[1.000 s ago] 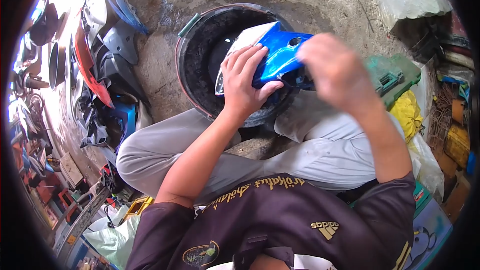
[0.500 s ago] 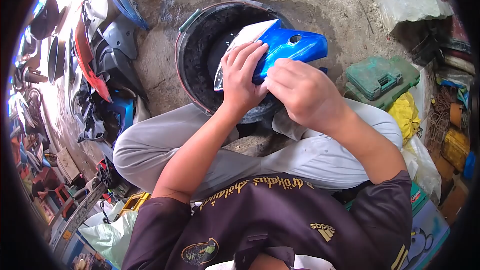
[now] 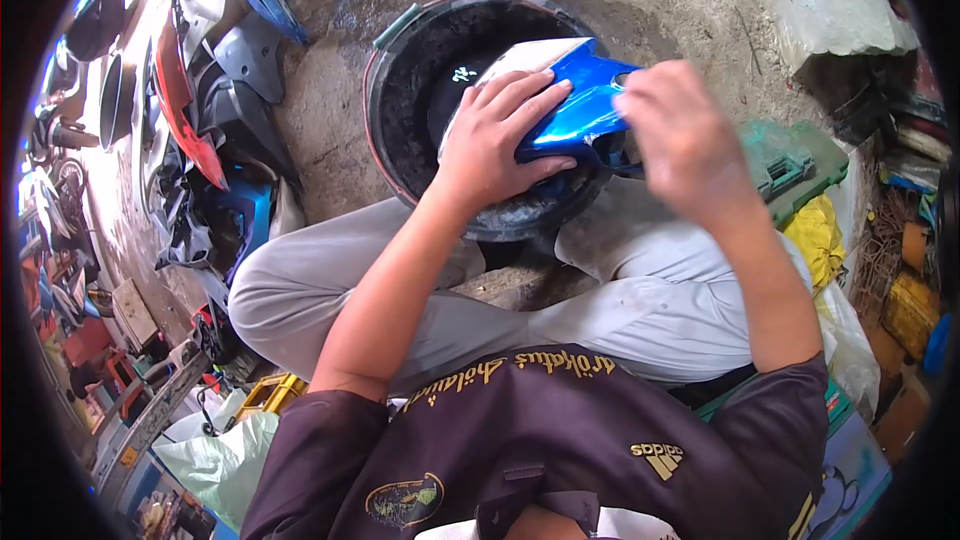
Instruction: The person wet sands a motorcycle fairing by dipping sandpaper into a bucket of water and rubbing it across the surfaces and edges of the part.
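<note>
A glossy blue and white plastic panel with a round hole is held over a round black tub. My left hand grips the panel's left part, its fingers spread over the top and the thumb along the near edge. At the panel's right end is my right hand, blurred, with its fingers bent together near the hole. Whatever those fingers hold, if anything, is too small or hidden to make out. Some water shows inside the tub.
Red, grey and black plastic panels lie along the left. On the right are a green case, a yellow bag and a concrete block. A yellow crate stands at lower left.
Over the last half second my right hand has moved from the panel's near edge, beside my left thumb, up and right to its right end. The panel has tilted in my left hand.
</note>
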Demonstrator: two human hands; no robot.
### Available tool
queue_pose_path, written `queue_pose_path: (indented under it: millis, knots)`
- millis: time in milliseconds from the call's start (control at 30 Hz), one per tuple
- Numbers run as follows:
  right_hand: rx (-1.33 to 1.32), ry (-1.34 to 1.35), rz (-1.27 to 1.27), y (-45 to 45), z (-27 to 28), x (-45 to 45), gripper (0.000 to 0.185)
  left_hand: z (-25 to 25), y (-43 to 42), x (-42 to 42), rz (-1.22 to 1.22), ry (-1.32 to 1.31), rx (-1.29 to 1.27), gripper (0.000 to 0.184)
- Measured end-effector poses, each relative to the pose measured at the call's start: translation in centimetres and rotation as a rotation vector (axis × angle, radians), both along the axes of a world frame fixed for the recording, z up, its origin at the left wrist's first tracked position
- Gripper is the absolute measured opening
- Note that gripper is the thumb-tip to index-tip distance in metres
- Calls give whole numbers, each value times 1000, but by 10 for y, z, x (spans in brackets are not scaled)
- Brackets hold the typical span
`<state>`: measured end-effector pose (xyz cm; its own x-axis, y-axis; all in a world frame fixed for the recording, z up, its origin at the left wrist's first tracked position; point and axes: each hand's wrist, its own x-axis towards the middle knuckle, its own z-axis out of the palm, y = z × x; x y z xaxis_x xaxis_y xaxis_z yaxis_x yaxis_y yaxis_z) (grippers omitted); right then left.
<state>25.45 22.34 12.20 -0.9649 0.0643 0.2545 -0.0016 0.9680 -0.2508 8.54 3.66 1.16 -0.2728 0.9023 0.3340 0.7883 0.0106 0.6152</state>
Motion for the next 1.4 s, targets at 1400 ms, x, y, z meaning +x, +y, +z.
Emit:
queue_pose_path:
  millis: [1400]
  knots:
    - [1, 96, -114, 19, -18, 3, 21, 20, 18, 20, 205, -218, -57, 68]
